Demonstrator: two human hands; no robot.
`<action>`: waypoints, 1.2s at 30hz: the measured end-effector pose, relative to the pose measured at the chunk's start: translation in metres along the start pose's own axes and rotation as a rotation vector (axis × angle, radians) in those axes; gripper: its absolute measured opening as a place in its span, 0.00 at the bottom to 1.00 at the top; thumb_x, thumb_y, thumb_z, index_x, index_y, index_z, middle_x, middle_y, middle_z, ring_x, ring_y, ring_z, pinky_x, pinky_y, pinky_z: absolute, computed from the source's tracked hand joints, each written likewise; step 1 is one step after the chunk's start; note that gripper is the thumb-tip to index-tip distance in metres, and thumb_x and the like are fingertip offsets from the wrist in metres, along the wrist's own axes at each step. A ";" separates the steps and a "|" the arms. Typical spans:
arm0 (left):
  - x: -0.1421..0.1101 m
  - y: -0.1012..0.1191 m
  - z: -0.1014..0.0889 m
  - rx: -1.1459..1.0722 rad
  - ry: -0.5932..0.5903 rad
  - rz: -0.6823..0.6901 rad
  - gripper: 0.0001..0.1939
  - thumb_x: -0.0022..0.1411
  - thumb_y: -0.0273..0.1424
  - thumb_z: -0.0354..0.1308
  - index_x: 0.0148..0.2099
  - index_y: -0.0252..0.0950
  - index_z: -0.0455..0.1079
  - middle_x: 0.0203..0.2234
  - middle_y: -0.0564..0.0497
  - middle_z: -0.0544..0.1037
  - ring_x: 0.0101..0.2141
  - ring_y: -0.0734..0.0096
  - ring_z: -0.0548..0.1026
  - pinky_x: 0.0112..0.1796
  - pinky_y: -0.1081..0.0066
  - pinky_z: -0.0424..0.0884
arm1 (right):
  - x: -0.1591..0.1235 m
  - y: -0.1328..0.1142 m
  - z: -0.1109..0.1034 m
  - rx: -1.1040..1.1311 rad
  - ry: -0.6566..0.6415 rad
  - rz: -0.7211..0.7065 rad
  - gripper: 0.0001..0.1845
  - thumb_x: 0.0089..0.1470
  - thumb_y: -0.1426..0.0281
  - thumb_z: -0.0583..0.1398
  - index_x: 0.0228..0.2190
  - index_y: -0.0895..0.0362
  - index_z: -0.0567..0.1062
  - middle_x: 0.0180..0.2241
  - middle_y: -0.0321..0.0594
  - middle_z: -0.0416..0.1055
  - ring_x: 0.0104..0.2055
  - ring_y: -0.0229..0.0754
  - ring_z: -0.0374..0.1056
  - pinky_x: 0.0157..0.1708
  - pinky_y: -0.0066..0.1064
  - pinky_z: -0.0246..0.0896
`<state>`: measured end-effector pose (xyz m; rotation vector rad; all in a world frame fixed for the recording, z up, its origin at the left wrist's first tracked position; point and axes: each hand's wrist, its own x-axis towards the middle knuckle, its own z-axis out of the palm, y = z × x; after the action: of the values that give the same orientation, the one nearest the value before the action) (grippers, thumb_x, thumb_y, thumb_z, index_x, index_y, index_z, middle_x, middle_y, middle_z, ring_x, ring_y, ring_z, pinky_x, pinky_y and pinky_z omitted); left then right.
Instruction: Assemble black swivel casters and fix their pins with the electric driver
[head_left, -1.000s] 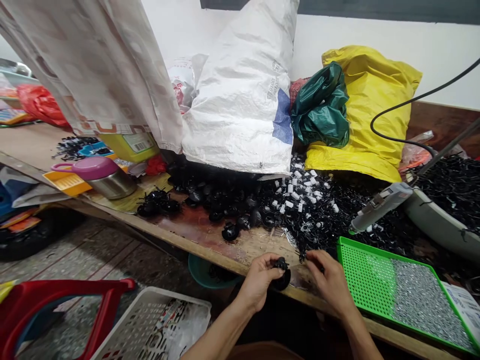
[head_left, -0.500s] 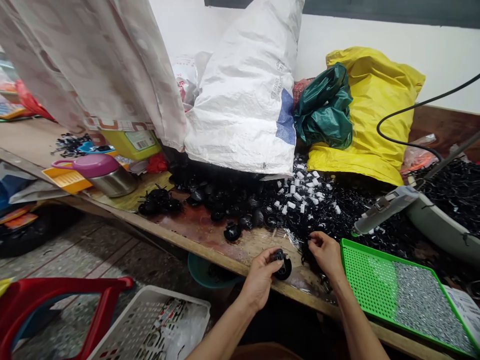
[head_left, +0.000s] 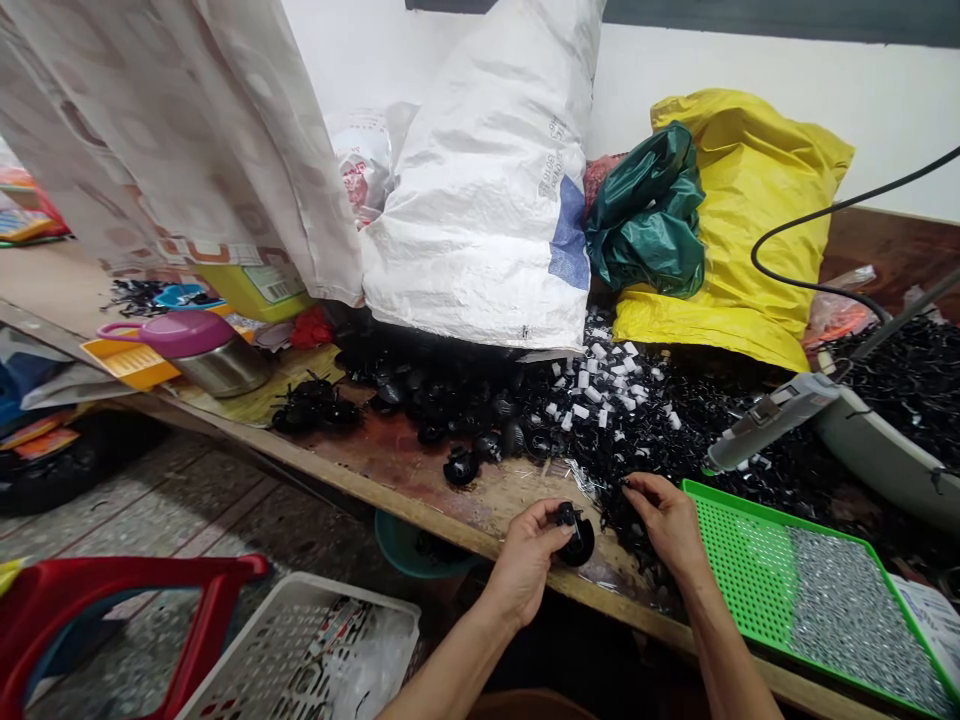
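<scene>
**My left hand grips one black plastic part; my right hand has come down to the black heap.**
From left to right: the white plastic basket (head_left: pixel 300 650) holds clear plastic; the teal basin (head_left: pixel 401 545) holds black pieces; my left hand (head_left: pixel 525 565) is closed around the black plastic part (head_left: pixel 579 545), just in front of the bench edge; my right hand (head_left: pixel 667 525) is narrow at the black heap (head_left: pixel 637 520) (if it holds a piece, I cannot tell); the green perforated tray (head_left: pixel 739 555) holds silver small parts (head_left: pixel 847 620); the grey tub (head_left: pixel 870 450) holds black pieces.
</scene>
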<state>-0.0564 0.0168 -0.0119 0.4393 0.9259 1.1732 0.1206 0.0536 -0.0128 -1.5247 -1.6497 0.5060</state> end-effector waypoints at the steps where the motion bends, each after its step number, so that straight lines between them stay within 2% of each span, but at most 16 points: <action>1: 0.000 0.000 0.001 0.002 -0.008 0.000 0.12 0.39 0.22 0.62 0.32 0.33 0.71 0.27 0.51 0.75 0.28 0.75 0.69 0.32 0.76 0.62 | -0.001 0.000 0.000 0.003 -0.001 0.012 0.11 0.46 0.64 0.56 0.28 0.57 0.74 0.28 0.40 0.72 0.29 0.41 0.66 0.30 0.31 0.61; 5: -0.003 0.000 0.005 0.005 -0.017 -0.009 0.12 0.40 0.22 0.62 0.32 0.33 0.71 0.26 0.51 0.75 0.28 0.75 0.69 0.32 0.75 0.63 | -0.002 0.000 -0.002 0.089 -0.051 0.113 0.13 0.42 0.62 0.60 0.29 0.59 0.74 0.22 0.38 0.70 0.23 0.39 0.63 0.24 0.29 0.59; 7: -0.003 0.000 0.005 0.001 -0.011 -0.011 0.12 0.39 0.22 0.62 0.32 0.33 0.71 0.26 0.51 0.75 0.28 0.75 0.69 0.32 0.75 0.63 | -0.003 -0.001 -0.004 0.130 -0.077 0.143 0.13 0.42 0.62 0.60 0.28 0.59 0.74 0.23 0.38 0.70 0.24 0.39 0.63 0.25 0.30 0.59; 11: -0.004 -0.001 0.003 -0.003 -0.009 0.004 0.15 0.39 0.22 0.62 0.35 0.33 0.71 0.28 0.50 0.75 0.29 0.74 0.70 0.33 0.74 0.63 | -0.009 -0.011 -0.006 0.174 -0.088 0.153 0.14 0.42 0.62 0.60 0.29 0.59 0.74 0.24 0.39 0.70 0.26 0.39 0.64 0.26 0.29 0.60; 16: -0.007 -0.003 0.004 0.052 -0.003 0.091 0.14 0.38 0.22 0.63 0.33 0.33 0.73 0.29 0.49 0.76 0.32 0.70 0.70 0.37 0.72 0.63 | -0.031 -0.030 0.003 0.406 -0.219 0.170 0.16 0.45 0.62 0.59 0.34 0.59 0.72 0.21 0.35 0.67 0.22 0.35 0.61 0.21 0.26 0.59; 20: -0.015 -0.004 0.008 0.110 -0.024 0.113 0.12 0.39 0.23 0.61 0.31 0.34 0.74 0.28 0.49 0.77 0.33 0.67 0.71 0.38 0.70 0.64 | -0.049 -0.038 0.014 0.353 -0.190 0.085 0.13 0.48 0.65 0.57 0.35 0.58 0.74 0.27 0.39 0.71 0.27 0.38 0.65 0.27 0.27 0.62; 23: -0.019 -0.004 0.010 0.132 -0.040 0.107 0.12 0.39 0.21 0.60 0.31 0.34 0.74 0.27 0.50 0.77 0.33 0.68 0.70 0.37 0.71 0.64 | -0.054 -0.041 0.014 0.285 -0.236 -0.036 0.12 0.49 0.68 0.55 0.36 0.56 0.74 0.31 0.40 0.72 0.31 0.39 0.67 0.32 0.28 0.62; 27: -0.023 -0.003 0.009 0.115 -0.033 0.082 0.13 0.39 0.19 0.59 0.31 0.35 0.74 0.26 0.52 0.77 0.33 0.71 0.70 0.36 0.74 0.62 | -0.053 -0.041 0.005 0.263 -0.330 -0.058 0.13 0.48 0.68 0.56 0.37 0.56 0.74 0.26 0.39 0.71 0.26 0.37 0.64 0.27 0.27 0.61; 32: -0.024 -0.003 0.010 0.103 -0.086 0.041 0.11 0.40 0.20 0.60 0.30 0.34 0.73 0.26 0.52 0.76 0.31 0.73 0.69 0.35 0.75 0.62 | -0.054 -0.037 0.000 0.267 -0.280 -0.017 0.14 0.48 0.66 0.58 0.37 0.57 0.73 0.22 0.36 0.67 0.23 0.35 0.61 0.23 0.25 0.58; 36: -0.025 -0.002 0.010 0.087 -0.097 0.012 0.13 0.39 0.18 0.60 0.31 0.33 0.73 0.27 0.51 0.77 0.31 0.73 0.69 0.35 0.75 0.62 | -0.056 -0.037 -0.001 0.216 -0.379 -0.075 0.13 0.48 0.66 0.58 0.37 0.57 0.72 0.22 0.35 0.67 0.22 0.34 0.62 0.22 0.24 0.57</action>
<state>-0.0493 -0.0054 0.0025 0.5677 0.8936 1.1160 0.0944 -0.0071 -0.0012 -1.2562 -1.8575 0.9461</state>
